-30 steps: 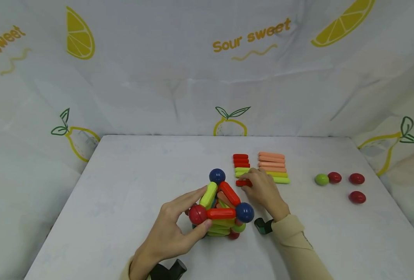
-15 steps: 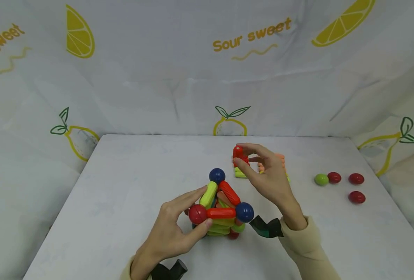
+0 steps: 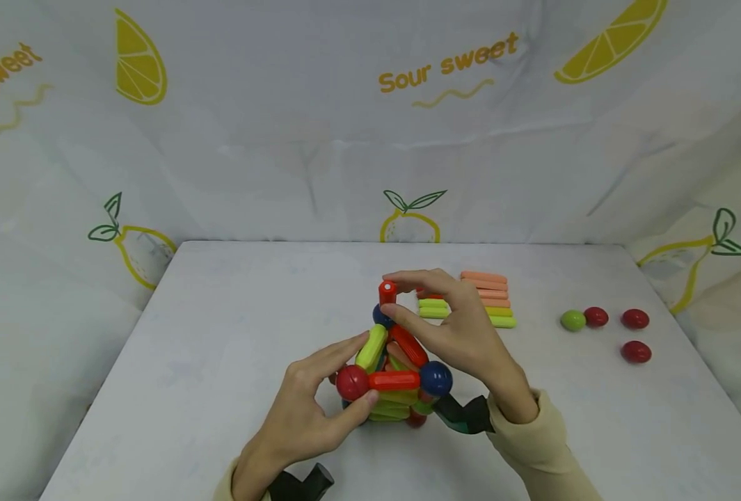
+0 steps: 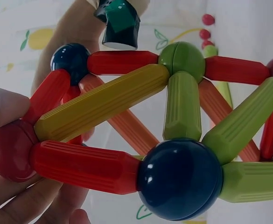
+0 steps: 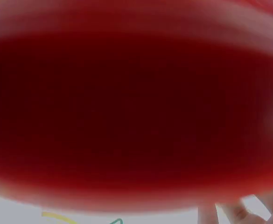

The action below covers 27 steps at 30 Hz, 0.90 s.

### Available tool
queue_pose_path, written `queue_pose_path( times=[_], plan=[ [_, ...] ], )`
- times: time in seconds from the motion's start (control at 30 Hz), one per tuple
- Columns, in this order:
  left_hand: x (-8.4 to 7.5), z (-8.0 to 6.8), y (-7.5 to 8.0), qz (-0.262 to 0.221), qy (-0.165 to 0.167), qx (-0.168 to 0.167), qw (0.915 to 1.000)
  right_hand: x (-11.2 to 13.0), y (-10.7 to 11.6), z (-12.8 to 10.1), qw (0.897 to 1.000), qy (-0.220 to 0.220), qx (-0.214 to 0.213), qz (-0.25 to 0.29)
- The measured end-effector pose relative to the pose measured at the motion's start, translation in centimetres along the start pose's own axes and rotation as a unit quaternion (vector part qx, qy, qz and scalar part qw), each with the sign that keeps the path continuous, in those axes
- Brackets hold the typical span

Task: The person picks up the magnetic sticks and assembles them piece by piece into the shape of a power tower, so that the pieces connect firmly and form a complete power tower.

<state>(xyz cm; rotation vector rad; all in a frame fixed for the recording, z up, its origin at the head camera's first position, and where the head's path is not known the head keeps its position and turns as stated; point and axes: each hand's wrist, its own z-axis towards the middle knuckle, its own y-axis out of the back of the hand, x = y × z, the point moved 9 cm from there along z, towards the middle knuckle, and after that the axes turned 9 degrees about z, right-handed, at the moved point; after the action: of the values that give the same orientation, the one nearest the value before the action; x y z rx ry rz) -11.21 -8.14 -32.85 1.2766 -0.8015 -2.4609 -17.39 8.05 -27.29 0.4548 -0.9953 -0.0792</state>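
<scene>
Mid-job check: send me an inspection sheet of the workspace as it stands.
Surface: white table, hands and parts on or above it.
Job's things: ball-and-stick frame standing; red stick held upright at its far blue ball, contact unclear.
Clutter: loose sticks in rows; one green ball and three red balls to the right.
Grippers: left hand holds the frame; right hand pinches the red stick.
Cables: nothing seen.
Surroundings: lemon-print cloth behind.

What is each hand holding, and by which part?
Right hand: a red stick, by its sides. Left hand: the model, at its upper red ball.
</scene>
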Motion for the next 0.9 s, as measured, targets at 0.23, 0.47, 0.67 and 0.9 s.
queue_pose_path(
  times=[0.23,0.47,0.67,0.9],
  plan=[
    [0.1,0.0,0.0,-0.004,0.001,0.002,1.0000,-1.3,0.4,-0.1,1.000,-0.011,-0.003,-0.003],
    [0.0,0.0,0.0,-0.001,-0.001,0.003,1.0000,-8.8,1.4,-0.5,0.988,-0.101,-0.032,-0.116],
    [0.2,-0.4,-0.1,-0.113,0.011,0.066,0.9913,-15.8,0.1,-2.4,0.958,-0.167,0.043,-0.230],
    [0.8,-0.4,-0.2,-0.112,-0.008,0.095,0.9892,-18.2,-0.6,-3.2,0.937,-0.196,0.071,-0.281]
  ],
)
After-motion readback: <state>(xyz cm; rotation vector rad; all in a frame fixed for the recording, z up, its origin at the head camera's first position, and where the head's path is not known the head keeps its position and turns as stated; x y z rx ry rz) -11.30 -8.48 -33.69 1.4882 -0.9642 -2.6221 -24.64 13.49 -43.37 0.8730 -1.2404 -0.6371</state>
